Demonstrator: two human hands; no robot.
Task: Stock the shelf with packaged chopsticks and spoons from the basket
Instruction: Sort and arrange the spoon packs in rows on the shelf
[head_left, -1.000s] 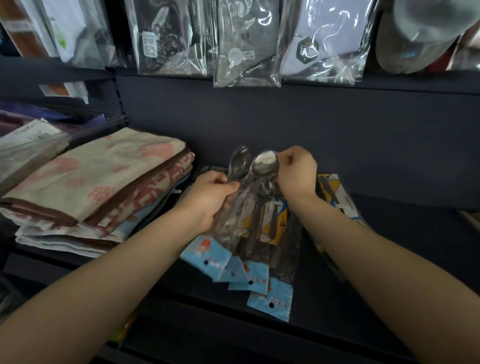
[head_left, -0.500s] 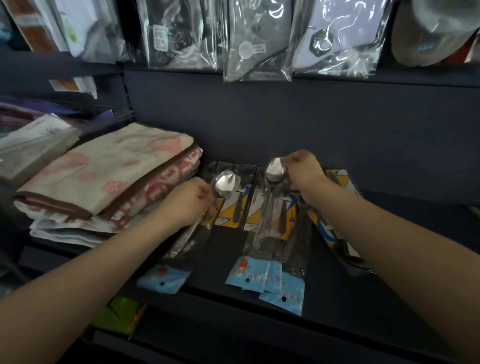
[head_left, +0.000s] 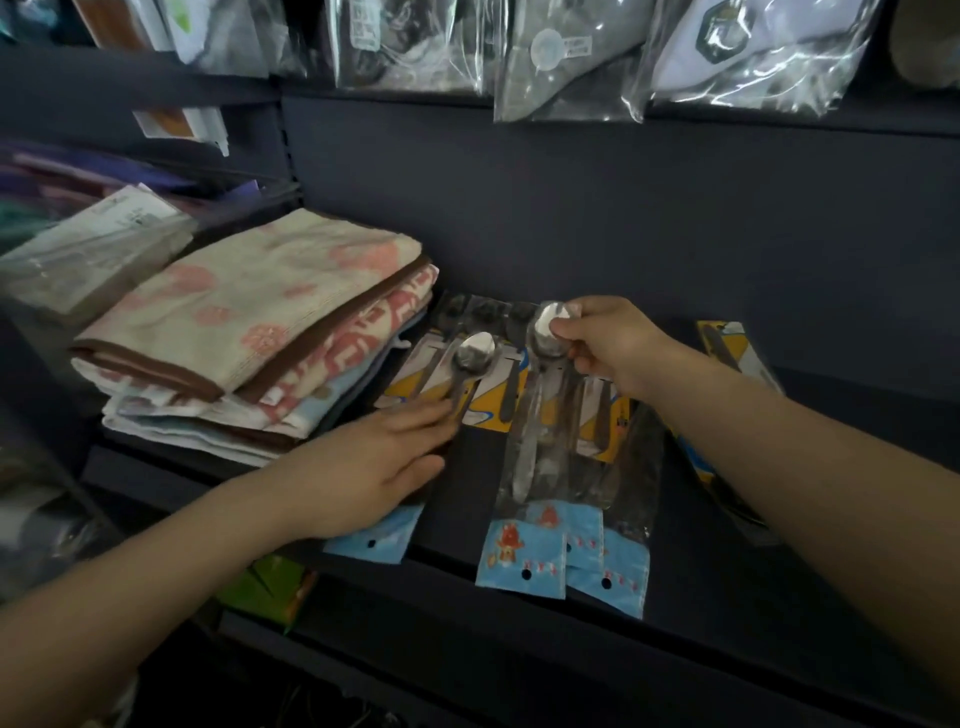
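From the head camera I see my left hand (head_left: 363, 467) lying flat, fingers (head_left: 421, 415) spread apart, on a single packaged spoon (head_left: 470, 358) on the dark shelf (head_left: 701, 519). Its shiny bowl points away beyond my fingertips; its blue header card sits under my wrist. My right hand (head_left: 608, 338) has fingers pinched on the bowl end of a bundle of packaged spoons (head_left: 540, 452), long axes running toward me, blue cards overhanging the shelf edge. Folded towels (head_left: 249, 332) lie left of my left hand.

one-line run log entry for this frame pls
phase: placing | left hand: flat on single clear-bagged steel spoon | right hand: gripping bowl end of bagged spoon bundle | surface: dark shelf | neighbour: folded towels
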